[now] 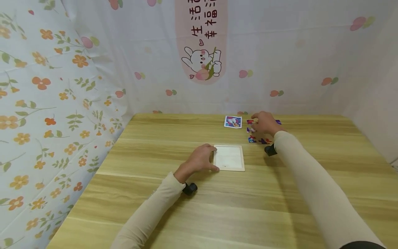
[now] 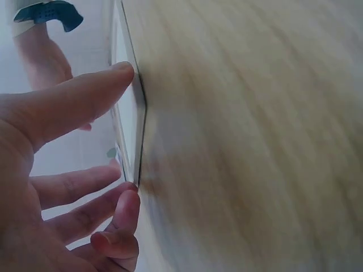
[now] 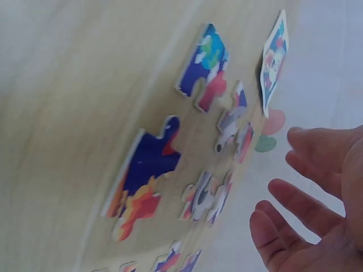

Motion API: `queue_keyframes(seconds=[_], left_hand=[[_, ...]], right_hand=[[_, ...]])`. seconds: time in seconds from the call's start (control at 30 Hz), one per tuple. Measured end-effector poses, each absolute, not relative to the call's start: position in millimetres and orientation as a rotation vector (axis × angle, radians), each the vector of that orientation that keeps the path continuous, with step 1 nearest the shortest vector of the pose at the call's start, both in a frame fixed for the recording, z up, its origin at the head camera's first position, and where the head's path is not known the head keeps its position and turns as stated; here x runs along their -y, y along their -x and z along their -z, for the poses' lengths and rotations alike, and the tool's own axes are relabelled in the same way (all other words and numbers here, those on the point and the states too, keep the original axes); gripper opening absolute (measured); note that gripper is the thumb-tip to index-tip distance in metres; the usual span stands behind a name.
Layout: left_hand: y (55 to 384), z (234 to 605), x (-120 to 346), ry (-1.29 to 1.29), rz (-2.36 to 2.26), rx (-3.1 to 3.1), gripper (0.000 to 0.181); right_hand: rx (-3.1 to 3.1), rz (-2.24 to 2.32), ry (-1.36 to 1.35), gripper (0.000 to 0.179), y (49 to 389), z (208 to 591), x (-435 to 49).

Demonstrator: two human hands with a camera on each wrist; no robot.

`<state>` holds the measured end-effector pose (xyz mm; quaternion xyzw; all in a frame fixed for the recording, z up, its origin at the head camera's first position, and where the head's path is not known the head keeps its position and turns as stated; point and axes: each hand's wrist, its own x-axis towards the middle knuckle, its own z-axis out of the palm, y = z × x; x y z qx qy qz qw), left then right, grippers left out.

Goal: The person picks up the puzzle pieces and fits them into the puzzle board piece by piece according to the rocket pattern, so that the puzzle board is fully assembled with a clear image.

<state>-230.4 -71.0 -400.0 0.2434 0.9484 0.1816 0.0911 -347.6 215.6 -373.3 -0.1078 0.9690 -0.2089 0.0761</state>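
The left hand (image 1: 200, 158) held the white tray (image 1: 229, 157) by its left side, the thumb at the near corner and the fingers at the far one. This tray, which had a pale raised rim, lay flat on the wooden table (image 1: 140, 162). The right hand (image 1: 265, 122) was above the puzzle pieces (image 3: 148, 156), its fingers loosely bent and apart, with nothing between them (the right wrist view showed this well). The pieces were lying beyond the tray and to its right, spread in loose rows, with their coloured sides up. Just to the left of them rested a small picture card (image 1: 233, 122) with a white border.
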Motion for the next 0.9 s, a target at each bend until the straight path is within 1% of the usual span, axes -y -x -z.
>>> queue_keyframes(seconds=[0.13, 0.27, 0.43, 0.63, 0.9], left_hand=[[232.0, 401.0, 70.4, -0.739, -0.534, -2.829, 0.070], [234.0, 401.6, 69.8, -0.757, -0.525, -2.839, 0.063], [234.4, 399.8, 66.0, -0.735, -0.514, -2.836, 0.061], [234.5, 397.4, 64.2, -0.727, -0.475, -2.856, 0.059], [235.8, 397.9, 65.4, -0.742, -0.428, -2.867, 0.053]], right_hand=[[-2.897, 0.665, 0.238, 0.048, 354.9, 374.9, -215.4], [-2.904, 0.664, 0.226, 0.046, 362.4, 381.4, -216.1], [-2.951, 0.624, 0.259, 0.043, 369.5, 388.3, -219.8], [-2.968, 0.597, 0.203, 0.039, 375.7, 391.7, -221.4], [-2.950, 0.472, 0.210, 0.043, 380.0, 396.8, -217.0]])
